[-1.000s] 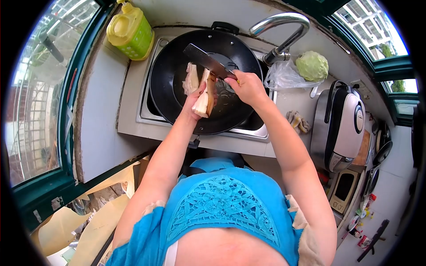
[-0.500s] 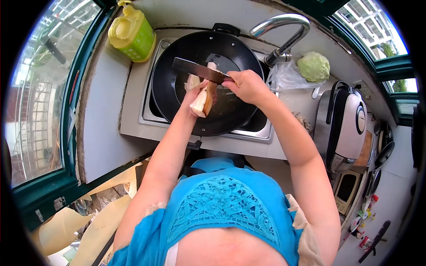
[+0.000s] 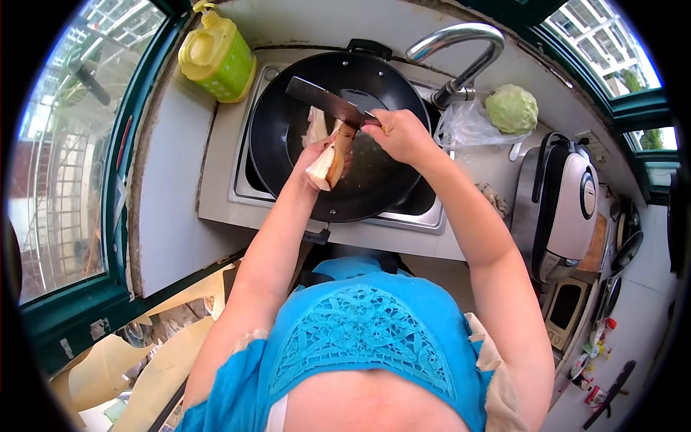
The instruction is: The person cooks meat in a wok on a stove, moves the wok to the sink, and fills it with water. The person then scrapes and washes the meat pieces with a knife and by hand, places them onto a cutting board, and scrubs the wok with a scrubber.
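My left hand (image 3: 314,160) is closed around a strip of pork (image 3: 332,162) with pale fat and brownish skin, above a black wok (image 3: 270,155). A cleaver (image 3: 324,99) is gripped by its handle in my right hand (image 3: 403,135). Its dark blade slants up and left across the wok, with the lower edge at the far end of the pork. Past my left fingers, another pale piece of meat (image 3: 316,124) shows in the wok; whether my hand touches it I cannot tell. Some liquid glistens on the wok's bottom.
The wok rests over a steel sink (image 3: 425,219). Behind it arches a chrome tap (image 3: 461,32). A cabbage (image 3: 512,109) and a plastic bag (image 3: 464,124) lie to the right, near a rice cooker (image 3: 565,209). A yellow-green bottle (image 3: 219,57) stands back left.
The cleaver blade has tilted more steeply, and its handle end has shifted slightly up. More of the meat piece behind my left hand shows. My left hand still holds the pork in nearly the same spot.
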### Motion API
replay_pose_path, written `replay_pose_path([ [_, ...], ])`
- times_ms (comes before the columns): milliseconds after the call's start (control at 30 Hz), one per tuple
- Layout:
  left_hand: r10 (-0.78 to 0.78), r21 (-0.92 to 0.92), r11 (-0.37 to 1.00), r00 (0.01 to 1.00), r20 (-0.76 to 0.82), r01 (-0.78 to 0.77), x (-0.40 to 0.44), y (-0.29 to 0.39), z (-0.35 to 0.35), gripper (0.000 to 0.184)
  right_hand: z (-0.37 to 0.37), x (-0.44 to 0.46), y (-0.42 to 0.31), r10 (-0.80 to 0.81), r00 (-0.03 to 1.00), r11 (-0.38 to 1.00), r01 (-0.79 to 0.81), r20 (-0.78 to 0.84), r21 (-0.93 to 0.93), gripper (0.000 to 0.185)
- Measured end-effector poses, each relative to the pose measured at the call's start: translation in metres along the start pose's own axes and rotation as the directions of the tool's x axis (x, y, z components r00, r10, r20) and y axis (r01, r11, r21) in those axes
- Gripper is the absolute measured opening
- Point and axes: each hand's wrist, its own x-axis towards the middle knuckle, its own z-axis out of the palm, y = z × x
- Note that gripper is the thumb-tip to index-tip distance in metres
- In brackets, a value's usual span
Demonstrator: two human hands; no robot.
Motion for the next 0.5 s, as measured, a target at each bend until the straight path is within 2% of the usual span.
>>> replay_pose_path([
  [133, -0.008, 0.010, 1.000, 1.000, -0.014, 0.008, 0.001, -0.007, -0.008, 0.029, 0.002, -0.003, 0.003, -0.005, 1.000, 0.988, 0.002, 0.020, 0.154, 0.022],
  [167, -0.022, -0.004, 1.000, 0.999, -0.035, 0.022, 0.001, -0.004, -0.004, 0.028, -0.003, -0.001, 0.000, 0.019, 1.000, 0.986, -0.015, -0.023, 0.166, 0.021],
  [200, -0.036, -0.019, 0.999, 0.998, -0.056, 0.035, 0.001, -0.002, -0.002, 0.028, -0.012, 0.000, -0.004, 0.131, 0.991, 0.983, -0.134, 0.029, 0.125, 0.021],
  [300, -0.072, 0.058, 0.996, 0.997, 0.019, 0.071, 0.011, 0.002, -0.015, 0.027, 0.005, -0.001, 0.006, 0.064, 0.997, 0.984, -0.069, 0.038, 0.167, 0.020],
  [400, -0.008, 0.108, 0.994, 0.983, -0.185, 0.029, 0.011, 0.001, -0.006, 0.028, 0.024, -0.012, 0.009, 0.056, 0.998, 0.976, -0.058, 0.016, 0.212, 0.020],
  [433, 0.026, 0.085, 0.996, 0.987, -0.156, -0.012, 0.015, 0.001, -0.009, 0.029, 0.028, -0.015, 0.011, 0.104, 0.993, 0.962, -0.114, 0.052, 0.248, 0.021],
  [500, 0.163, 0.178, 0.978, 0.935, -0.315, -0.111, 0.030, 0.002, -0.007, 0.029, 0.028, -0.015, 0.015, 0.193, 0.979, 0.940, -0.204, 0.068, 0.275, 0.024],
])
